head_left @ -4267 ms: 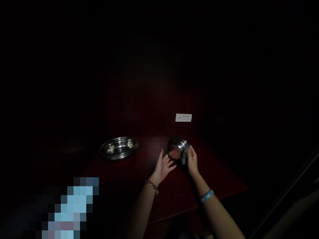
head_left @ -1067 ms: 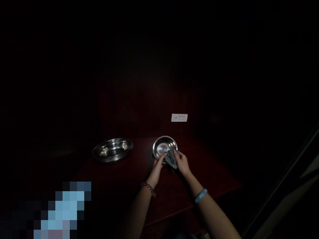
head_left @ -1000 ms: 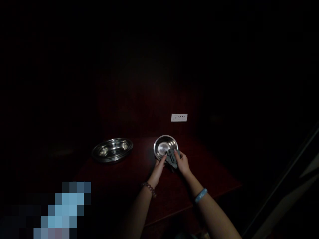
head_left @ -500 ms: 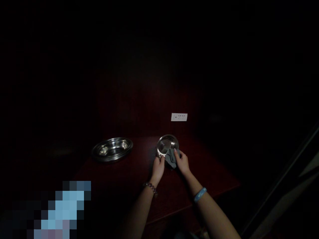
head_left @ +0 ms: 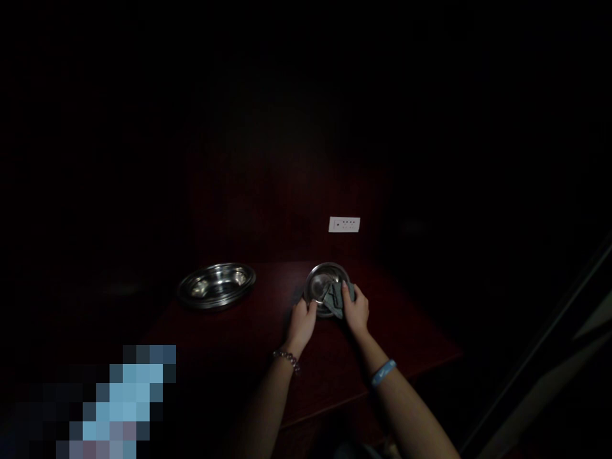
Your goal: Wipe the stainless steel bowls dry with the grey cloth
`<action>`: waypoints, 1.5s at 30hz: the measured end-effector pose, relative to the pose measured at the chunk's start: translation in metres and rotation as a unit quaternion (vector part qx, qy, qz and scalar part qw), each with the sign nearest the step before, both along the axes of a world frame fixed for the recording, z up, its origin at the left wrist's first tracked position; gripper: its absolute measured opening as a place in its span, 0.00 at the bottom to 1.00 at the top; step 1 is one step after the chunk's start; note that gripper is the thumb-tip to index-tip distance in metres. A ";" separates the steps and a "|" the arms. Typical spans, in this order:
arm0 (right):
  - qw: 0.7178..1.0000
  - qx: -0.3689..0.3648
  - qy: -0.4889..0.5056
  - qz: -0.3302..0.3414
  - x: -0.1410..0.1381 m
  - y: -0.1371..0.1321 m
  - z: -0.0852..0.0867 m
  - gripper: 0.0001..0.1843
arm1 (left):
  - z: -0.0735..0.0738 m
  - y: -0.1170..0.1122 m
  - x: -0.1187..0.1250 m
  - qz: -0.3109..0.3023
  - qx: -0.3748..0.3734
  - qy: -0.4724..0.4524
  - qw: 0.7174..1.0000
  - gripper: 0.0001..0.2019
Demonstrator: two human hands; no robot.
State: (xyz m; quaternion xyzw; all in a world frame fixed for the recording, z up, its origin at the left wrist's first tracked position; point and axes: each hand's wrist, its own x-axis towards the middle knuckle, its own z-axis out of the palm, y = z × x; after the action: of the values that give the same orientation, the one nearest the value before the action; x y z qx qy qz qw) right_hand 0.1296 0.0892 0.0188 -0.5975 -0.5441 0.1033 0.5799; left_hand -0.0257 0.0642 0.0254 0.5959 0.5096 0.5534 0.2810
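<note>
A round, shiny metal bowl (head_left: 317, 278) is held tilted above the dark red table, its inside facing me. My left hand (head_left: 302, 320) grips its near left rim, the thumb on the inner side and the fingers hidden beneath. Bunched in my right hand (head_left: 356, 311) is a grey-green cloth (head_left: 335, 302), pressed against the bowl's right side and near rim. The right thumb lies on top of the cloth.
To the left on the table (head_left: 268, 344) rests a wide metal basin (head_left: 217, 299), possibly several nested. A white power socket (head_left: 344, 224) is set in the dark red back panel. A blurred pale-blue patch (head_left: 129, 395) fills the lower left.
My right hand has moved slightly right and up with the cloth along the bowl's rim. The bowl has shifted a little to the right, and my left hand keeps its grip.
</note>
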 end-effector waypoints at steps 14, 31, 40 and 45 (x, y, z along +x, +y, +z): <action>0.991 -0.012 0.096 0.089 -0.003 0.010 -0.008 0.32 | -0.019 0.000 0.017 -0.101 0.009 -0.075 0.992 0.37; 0.994 -0.043 -0.008 0.097 -0.005 0.004 -0.005 0.30 | -0.001 -0.002 -0.001 0.067 -0.015 0.018 0.997 0.23; 0.997 -0.013 0.017 0.079 -0.003 0.005 -0.004 0.28 | -0.001 -0.003 -0.002 0.072 -0.007 0.015 0.997 0.26; 0.992 0.000 0.083 0.090 -0.003 0.011 -0.008 0.33 | -0.011 -0.002 0.011 -0.015 0.016 -0.020 1.000 0.33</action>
State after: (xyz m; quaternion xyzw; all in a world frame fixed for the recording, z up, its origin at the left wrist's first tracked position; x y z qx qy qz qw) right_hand 0.1270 0.1006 0.0109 -0.5351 -0.5459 0.2041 0.6116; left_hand -0.0152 0.0620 0.0141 0.5968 0.4858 0.5691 0.2896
